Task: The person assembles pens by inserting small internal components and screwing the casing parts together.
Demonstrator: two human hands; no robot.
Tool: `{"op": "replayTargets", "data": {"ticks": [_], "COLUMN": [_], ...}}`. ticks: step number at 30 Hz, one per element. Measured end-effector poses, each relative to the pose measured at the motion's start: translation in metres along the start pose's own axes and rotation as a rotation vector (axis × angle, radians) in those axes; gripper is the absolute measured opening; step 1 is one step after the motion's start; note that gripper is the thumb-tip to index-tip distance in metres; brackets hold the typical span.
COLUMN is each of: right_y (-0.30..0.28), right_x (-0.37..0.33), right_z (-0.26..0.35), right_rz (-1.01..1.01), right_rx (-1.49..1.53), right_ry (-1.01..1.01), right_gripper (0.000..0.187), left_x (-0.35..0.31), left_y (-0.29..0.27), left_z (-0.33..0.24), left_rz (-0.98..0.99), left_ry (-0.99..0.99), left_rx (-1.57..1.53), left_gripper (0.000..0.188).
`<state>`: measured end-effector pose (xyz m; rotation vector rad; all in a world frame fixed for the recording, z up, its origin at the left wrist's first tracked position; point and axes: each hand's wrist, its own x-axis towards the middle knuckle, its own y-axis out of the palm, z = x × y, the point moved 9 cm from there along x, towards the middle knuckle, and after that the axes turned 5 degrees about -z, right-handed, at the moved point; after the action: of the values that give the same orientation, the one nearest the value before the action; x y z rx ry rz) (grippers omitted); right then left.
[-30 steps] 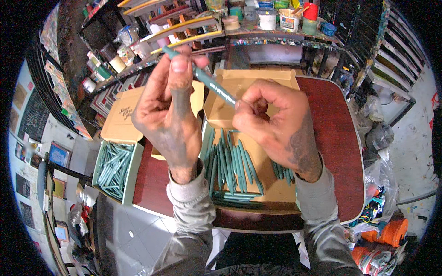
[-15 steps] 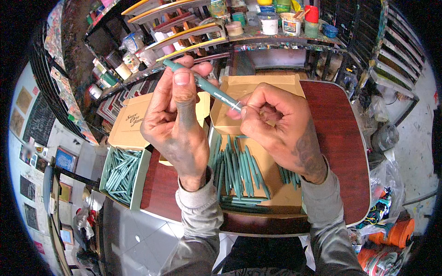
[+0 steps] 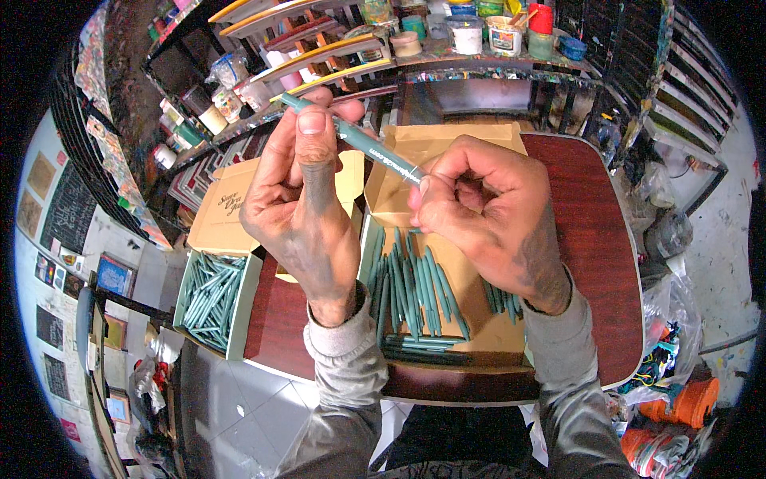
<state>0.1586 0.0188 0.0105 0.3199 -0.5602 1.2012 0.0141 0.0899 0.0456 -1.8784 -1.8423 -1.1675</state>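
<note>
A teal pen with white print along its barrel is held up over the table, slanting down to the right. My left hand pinches its upper end between thumb and fingers. At the lower end, my right hand closes thumb and forefinger on the barrel, which hides that tip. Beneath my hands lies an open cardboard box; several teal pens rest inside in loose rows. A second box, at the left, is heaped with more teal pens.
Both boxes stand on a dark red-brown table with a pale rim. Paint tubs line a shelf at the back, beside framed screens. Orange rolls and clear plastic bags lie at the lower right, beyond the table.
My right hand has shifted slightly right and up along the pen's lower end. The left hand keeps its pinch, moved slightly up and left.
</note>
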Motion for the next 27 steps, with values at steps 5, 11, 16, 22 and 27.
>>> {"op": "replayTargets", "data": {"ticks": [5, 11, 16, 22, 27], "right_y": [0.0033, 0.004, 0.005, 0.0048, 0.0068], "right_x": [0.0004, 0.0001, -0.0004, -0.0008, -0.0009], "right_z": [-0.0036, -0.0039, -0.0018, -0.0015, -0.0036], "right_rz": [0.034, 0.03, 0.032, -0.001, 0.026], "right_rx": [0.06, -0.003, 0.001, 0.06, 0.093], "right_ry": [0.027, 0.057, 0.054, 0.037, 0.036], "right_gripper": [0.005, 0.005, 0.008, 0.01, 0.011], "left_x": [0.0007, 0.0006, 0.0017, 0.0013, 0.0008], "left_y": [-0.003, -0.0038, -0.0041, -0.0034, -0.0025], "left_z": [-0.0039, -0.0027, -0.004, -0.0042, -0.0064], "left_rz": [-0.029, -0.025, -0.032, -0.014, 0.023], "left_ry": [-0.007, -0.017, 0.007, -0.005, 0.013], "left_rx": [0.077, 0.03, -0.008, -0.035, 0.008], "left_gripper": [0.034, 0.036, 0.035, 0.033, 0.035]}}
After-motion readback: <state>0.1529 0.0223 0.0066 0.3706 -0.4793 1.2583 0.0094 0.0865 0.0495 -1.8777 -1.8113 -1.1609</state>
